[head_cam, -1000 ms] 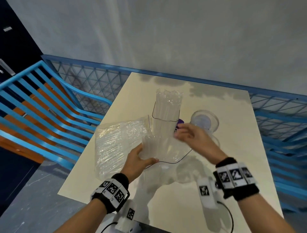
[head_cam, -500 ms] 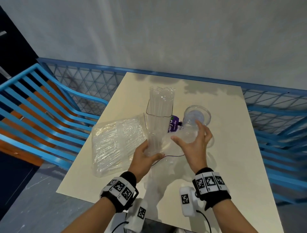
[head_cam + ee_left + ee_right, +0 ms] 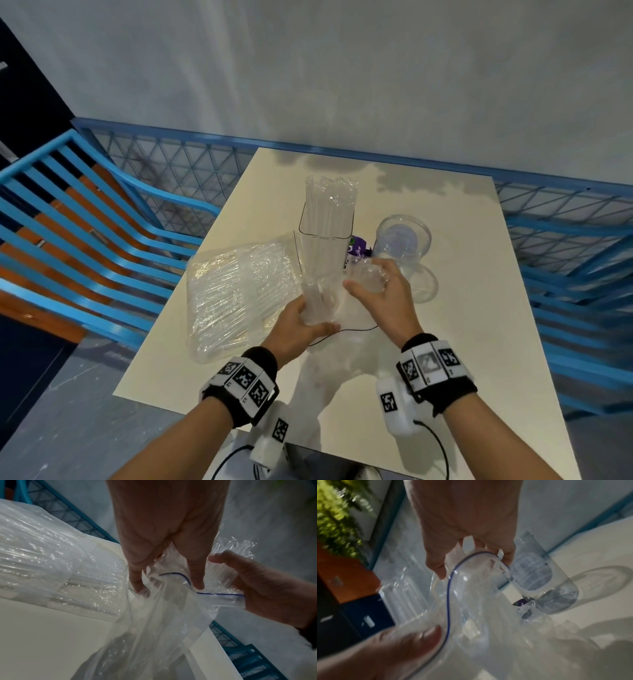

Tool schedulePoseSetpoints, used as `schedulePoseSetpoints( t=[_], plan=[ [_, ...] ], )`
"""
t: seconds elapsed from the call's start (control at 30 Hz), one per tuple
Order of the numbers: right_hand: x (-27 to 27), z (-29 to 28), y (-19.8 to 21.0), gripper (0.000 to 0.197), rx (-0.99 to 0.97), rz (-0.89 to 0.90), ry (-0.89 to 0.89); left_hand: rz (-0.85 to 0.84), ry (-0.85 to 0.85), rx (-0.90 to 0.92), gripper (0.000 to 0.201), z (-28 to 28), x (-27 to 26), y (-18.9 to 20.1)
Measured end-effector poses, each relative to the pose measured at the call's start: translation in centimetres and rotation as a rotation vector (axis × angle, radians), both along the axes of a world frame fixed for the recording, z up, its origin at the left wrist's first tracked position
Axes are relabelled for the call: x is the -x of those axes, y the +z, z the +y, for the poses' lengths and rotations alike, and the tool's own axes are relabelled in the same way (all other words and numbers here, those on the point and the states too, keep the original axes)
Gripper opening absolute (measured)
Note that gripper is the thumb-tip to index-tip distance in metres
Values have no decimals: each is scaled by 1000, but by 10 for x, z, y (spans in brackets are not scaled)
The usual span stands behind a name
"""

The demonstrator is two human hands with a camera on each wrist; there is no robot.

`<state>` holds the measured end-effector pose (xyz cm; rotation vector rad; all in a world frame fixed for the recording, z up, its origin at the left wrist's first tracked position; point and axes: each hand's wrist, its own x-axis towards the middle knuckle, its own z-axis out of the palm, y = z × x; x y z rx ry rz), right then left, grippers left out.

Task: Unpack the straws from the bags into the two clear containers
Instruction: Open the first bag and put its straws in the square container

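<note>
In the head view my left hand (image 3: 305, 322) holds a clear zip bag (image 3: 329, 305) upright above the table; in the left wrist view its fingertips (image 3: 139, 589) pinch the blue-lined zip edge. My right hand (image 3: 373, 287) curls round a bundle of clear straws (image 3: 364, 275) at the bag's mouth, with the straws (image 3: 238, 545) poking past its thumb. A tall clear rectangular container (image 3: 325, 240) stands just behind, with straws rising out of its top. To its right stands a round clear jar (image 3: 404, 238), with nothing visible in it. A second full bag of straws (image 3: 236, 294) lies on the left.
A round clear lid (image 3: 424, 286) lies in front of the jar, close to my right hand. A purple-labelled wrapper (image 3: 358, 248) sits between the two containers. The cream table (image 3: 462, 359) is ringed by blue railings (image 3: 102, 219) and a blue mesh fence (image 3: 171, 171).
My right hand came back from beside the jar to the bag's mouth and closed round the straw ends. My left hand kept its hold on the bag.
</note>
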<state>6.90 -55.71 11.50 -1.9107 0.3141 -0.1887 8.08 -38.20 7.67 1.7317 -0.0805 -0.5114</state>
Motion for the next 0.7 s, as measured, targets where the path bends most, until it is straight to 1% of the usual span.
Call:
schedulePoseSetpoints(
  t=[0.1,0.17,0.23,0.3,0.4,0.47,0.57,0.7],
  plan=[
    [-10,-8,10,38,-85,28,23,14,-3,25,41,2,-2,4],
    [-18,-11,16,33,-125,9,18,23,17,40,46,3,-5,8],
    [-25,-12,25,33,-153,-20,20,37,36,53,48,5,-11,12],
    [-32,-11,38,31,-242,-67,12,45,43,53,47,7,-16,15],
    [-43,-12,67,19,-304,-166,-25,34,75,28,48,12,-18,15],
    [-50,-16,90,10,-298,-224,12,38,98,15,49,17,-17,13],
    [-66,-20,125,9,-318,-320,77,64,113,1,50,24,-16,5],
    [-94,-12,175,10,-342,-474,49,72,124,-10,45,31,-13,-1]
  ],
)
